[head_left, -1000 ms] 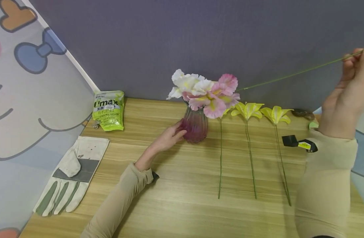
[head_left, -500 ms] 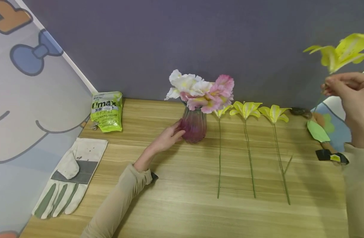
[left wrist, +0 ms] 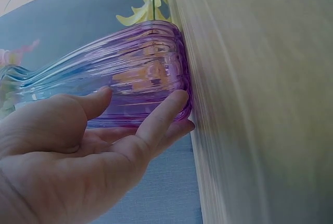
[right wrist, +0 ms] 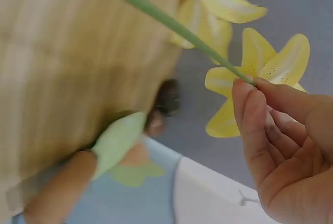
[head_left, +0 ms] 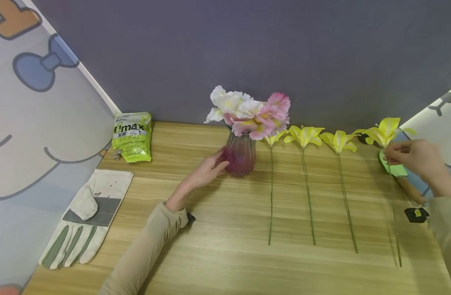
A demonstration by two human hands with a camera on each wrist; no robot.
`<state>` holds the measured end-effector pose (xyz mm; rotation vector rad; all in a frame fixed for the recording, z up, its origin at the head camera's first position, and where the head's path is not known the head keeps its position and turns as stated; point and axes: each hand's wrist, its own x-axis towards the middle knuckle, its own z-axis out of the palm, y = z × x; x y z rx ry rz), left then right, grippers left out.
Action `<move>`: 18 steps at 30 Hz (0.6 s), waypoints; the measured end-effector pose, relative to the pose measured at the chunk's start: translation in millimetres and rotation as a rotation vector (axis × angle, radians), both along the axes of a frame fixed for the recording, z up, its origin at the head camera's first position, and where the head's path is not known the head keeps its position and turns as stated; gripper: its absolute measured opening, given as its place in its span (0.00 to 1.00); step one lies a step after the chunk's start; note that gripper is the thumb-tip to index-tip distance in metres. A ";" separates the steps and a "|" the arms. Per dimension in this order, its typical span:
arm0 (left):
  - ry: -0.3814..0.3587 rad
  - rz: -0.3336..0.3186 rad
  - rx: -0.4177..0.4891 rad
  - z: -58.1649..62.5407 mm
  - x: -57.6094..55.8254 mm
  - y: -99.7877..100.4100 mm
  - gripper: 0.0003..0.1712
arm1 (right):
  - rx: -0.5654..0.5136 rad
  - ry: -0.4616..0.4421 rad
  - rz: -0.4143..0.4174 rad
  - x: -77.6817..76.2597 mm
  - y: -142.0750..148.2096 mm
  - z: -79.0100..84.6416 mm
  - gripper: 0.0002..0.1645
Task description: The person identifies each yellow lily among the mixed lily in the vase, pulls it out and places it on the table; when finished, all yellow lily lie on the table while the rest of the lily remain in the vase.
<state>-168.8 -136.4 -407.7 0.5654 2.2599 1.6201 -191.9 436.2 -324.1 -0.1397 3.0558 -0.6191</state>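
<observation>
A ribbed glass vase [head_left: 241, 157], pink-purple toward its base, stands upright with white flowers [head_left: 233, 102] and pink flowers [head_left: 266, 119] in it. At its left side my left hand [head_left: 207, 170] touches the glass with thumb and fairly straight fingers, low near the base in the left wrist view. Over on the far right, my right hand [head_left: 413, 157] pinches a yellow lily [head_left: 384, 133] just under its bloom, between thumb and fingertips. The stem hangs toward the table's front, close over the wood. Left of it, three yellow lilies [head_left: 339, 141] lie in a row, stems pointing toward me.
A green fertilizer bag [head_left: 132, 137] stands at the back left, and a work glove [head_left: 89, 217] lies in front of it. Beneath my right hand is a small trowel [head_left: 410, 189] with a green blade. A grey wall [head_left: 225, 45] backs the wooden table [head_left: 218, 254].
My right hand has swung the lily from high on the right, bloom turned upward, then lowered it close to the table beside the row. My left hand has stayed at the vase.
</observation>
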 end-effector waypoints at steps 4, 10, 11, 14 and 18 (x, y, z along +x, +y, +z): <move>0.002 -0.002 0.001 -1.4 -0.3 0.9 0.37 | -0.009 -0.048 0.015 -1.6 10.0 -13.6 0.22; -0.005 -0.007 0.015 -2.2 -0.1 1.1 0.37 | 0.061 -0.088 0.031 -10.1 26.6 -30.9 0.19; -0.003 -0.008 0.013 -1.8 -0.2 1.1 0.37 | 0.065 -0.086 0.035 -11.2 28.7 -33.8 0.18; 0.005 -0.004 0.003 -1.2 -0.5 1.2 0.37 | 0.006 -0.094 0.033 -12.8 30.1 -43.0 0.17; 0.016 -0.002 -0.008 -0.7 -0.9 1.5 0.37 | -0.055 -0.071 0.042 -14.2 29.2 -52.7 0.32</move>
